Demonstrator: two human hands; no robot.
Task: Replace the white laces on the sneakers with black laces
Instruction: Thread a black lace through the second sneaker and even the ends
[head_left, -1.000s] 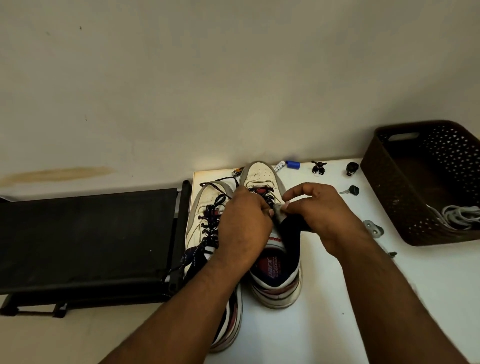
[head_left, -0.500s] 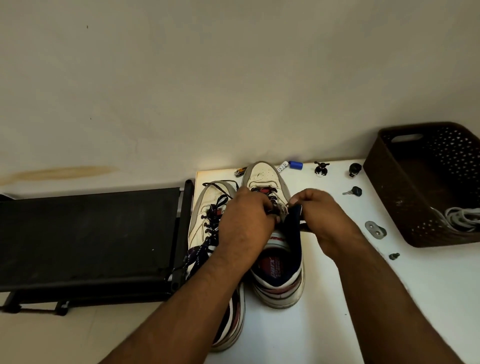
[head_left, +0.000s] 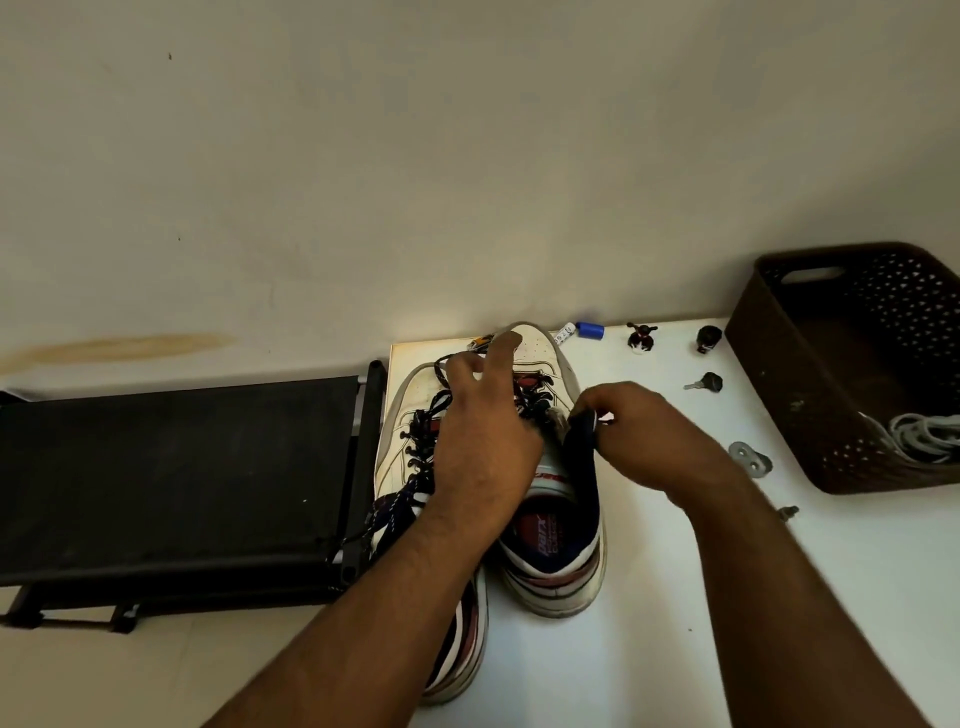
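Pointing toes at wall: sneakers (head_left: 550, 525) lengthwise | left hand (head_left: 483, 436) fingers spread | right hand (head_left: 644, 441) pinching collar

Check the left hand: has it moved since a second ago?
Yes. The left hand has reached away from the person, fingers now extended over the right sneaker's toe.

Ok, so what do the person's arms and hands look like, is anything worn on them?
Both forearms are bare up to the frame edge: no sleeves, watch or gloves show. No rings are visible on the left hand or the right hand.
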